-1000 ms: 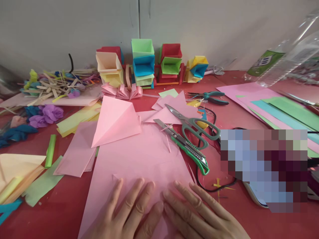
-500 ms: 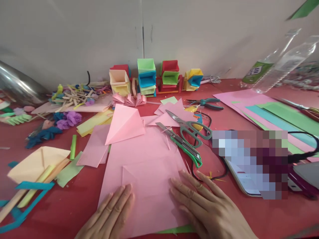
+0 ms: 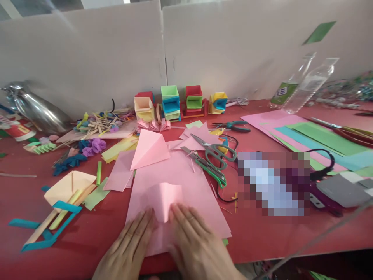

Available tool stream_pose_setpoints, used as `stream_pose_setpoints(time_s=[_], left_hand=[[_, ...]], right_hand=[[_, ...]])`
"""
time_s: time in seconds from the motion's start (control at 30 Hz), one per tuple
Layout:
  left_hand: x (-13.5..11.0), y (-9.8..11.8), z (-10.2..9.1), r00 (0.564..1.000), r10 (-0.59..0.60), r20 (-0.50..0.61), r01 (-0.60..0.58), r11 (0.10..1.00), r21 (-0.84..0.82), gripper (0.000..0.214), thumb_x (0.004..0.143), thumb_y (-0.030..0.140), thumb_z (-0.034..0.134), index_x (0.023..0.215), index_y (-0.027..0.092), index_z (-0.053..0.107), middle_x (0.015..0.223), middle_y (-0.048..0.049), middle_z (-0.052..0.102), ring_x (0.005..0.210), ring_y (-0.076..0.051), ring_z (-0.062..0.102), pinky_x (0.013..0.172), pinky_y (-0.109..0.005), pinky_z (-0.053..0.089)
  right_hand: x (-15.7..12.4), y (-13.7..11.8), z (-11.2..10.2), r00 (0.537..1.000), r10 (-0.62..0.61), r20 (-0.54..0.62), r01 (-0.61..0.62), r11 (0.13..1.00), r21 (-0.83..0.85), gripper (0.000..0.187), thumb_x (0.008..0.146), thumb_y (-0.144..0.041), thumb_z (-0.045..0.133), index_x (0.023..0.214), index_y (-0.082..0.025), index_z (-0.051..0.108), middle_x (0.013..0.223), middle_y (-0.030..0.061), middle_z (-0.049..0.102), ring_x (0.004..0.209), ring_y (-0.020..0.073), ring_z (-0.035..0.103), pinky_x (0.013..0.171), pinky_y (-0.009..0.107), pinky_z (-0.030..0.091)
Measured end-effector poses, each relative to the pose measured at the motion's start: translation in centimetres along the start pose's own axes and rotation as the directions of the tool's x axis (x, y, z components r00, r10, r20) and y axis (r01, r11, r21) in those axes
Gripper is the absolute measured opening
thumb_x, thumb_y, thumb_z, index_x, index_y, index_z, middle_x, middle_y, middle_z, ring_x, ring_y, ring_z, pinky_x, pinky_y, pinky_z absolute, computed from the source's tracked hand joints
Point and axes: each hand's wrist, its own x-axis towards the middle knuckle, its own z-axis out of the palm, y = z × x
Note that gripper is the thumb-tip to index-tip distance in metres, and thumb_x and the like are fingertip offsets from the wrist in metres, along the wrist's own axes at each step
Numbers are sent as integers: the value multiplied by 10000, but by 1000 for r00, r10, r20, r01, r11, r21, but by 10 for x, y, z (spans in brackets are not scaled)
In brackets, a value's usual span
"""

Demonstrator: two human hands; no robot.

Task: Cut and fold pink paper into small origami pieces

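Observation:
A small piece of pink paper (image 3: 166, 194) arches up in a ridge between my hands, above a larger pink sheet (image 3: 201, 202). My left hand (image 3: 126, 243) lies with fingers stretched out at the ridge's left side. From the right, my right hand (image 3: 199, 241) presses in with straight fingers; its thumb is blurred. The small paper's lower part is hidden under both hands. Beyond it sits a folded pink paper piece (image 3: 150, 149). Grey-handled scissors (image 3: 215, 151) and a green utility knife (image 3: 208, 169) lie at the large sheet's right edge.
Coloured paper boxes (image 3: 170, 103) stand along the back near the wall. Pliers (image 3: 233, 126) lie behind the scissors. At right are a pixelated patch, coloured sheets (image 3: 279, 120) and plastic bottles (image 3: 309, 87). Left are paper scraps, purple paper flowers (image 3: 93, 147) and a metal jug (image 3: 40, 111).
My right hand has moved left, closer to my left hand. The small pink paper, flat before, now bulges up between them. The view has tilted up and shifted.

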Motion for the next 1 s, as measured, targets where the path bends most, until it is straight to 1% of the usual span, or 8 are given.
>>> stream_pose_setpoints(time_s=[0.1,0.13,0.27,0.33,0.43,0.63,0.8,1.0], left_hand=[[-1,2,4,1000,-14,11,13,1000,2,758,824,557,378,1362,26,328,1256,-150,556,1156,-247,505,902,-314,404],[-1,2,5,1000,-21,-3,21,1000,2,753,824,549,376,1358,19,330,1252,-160,555,1158,-254,501,899,-319,405],[-4,3,9,999,-31,-41,32,999,20,608,856,345,352,1357,3,305,1226,-164,571,1158,-235,501,904,-322,402],[-7,3,10,1000,-19,13,18,999,30,570,845,283,373,1345,14,329,1257,-149,554,1172,-222,489,921,-315,393],[-12,1,10,997,-3,77,0,999,37,631,831,423,417,1323,29,376,1311,-147,507,1204,-238,459,933,-320,387],[-4,0,3,999,-14,31,14,1000,6,798,810,587,394,1370,25,307,1277,-154,537,1202,-247,458,942,-325,369],[4,3,-3,999,-49,2,49,999,-21,893,782,645,396,1402,23,234,1258,-147,556,1183,-244,476,939,-322,364],[-1,6,-4,997,-71,-3,70,996,-47,946,747,660,435,1421,44,186,1307,-144,514,1181,-251,486,929,-319,365]], right_hand=[[3,8,-21,1000,-4,-17,2,994,-112,377,866,-222,444,1197,-81,556,1264,134,551,1183,226,506,961,357,454],[4,9,-25,997,-65,-40,59,989,-134,377,865,-231,447,1199,-94,556,1275,116,545,1193,224,496,958,348,456],[7,-3,-4,965,-244,-100,232,965,-121,402,881,-319,431,1196,-105,556,1275,66,554,1199,219,486,956,330,450],[5,-11,14,968,-224,-111,217,974,-70,482,888,-416,399,1153,-56,578,1181,109,620,1118,227,552,947,333,455],[0,-10,24,982,-182,-52,183,983,5,483,892,-442,398,1134,-72,591,1146,95,643,1075,207,585,929,310,471],[-11,24,-17,984,-64,167,55,997,60,356,920,-273,399,1202,-128,559,1241,59,578,1140,184,546,965,327,463],[-24,47,-40,992,-26,123,27,1000,-7,336,901,-199,410,1196,-159,564,1188,40,618,1082,182,590,902,352,513],[-29,44,-31,998,16,60,-14,999,-32,336,904,-192,371,1139,-151,606,1126,60,657,1044,201,609,922,383,484]])
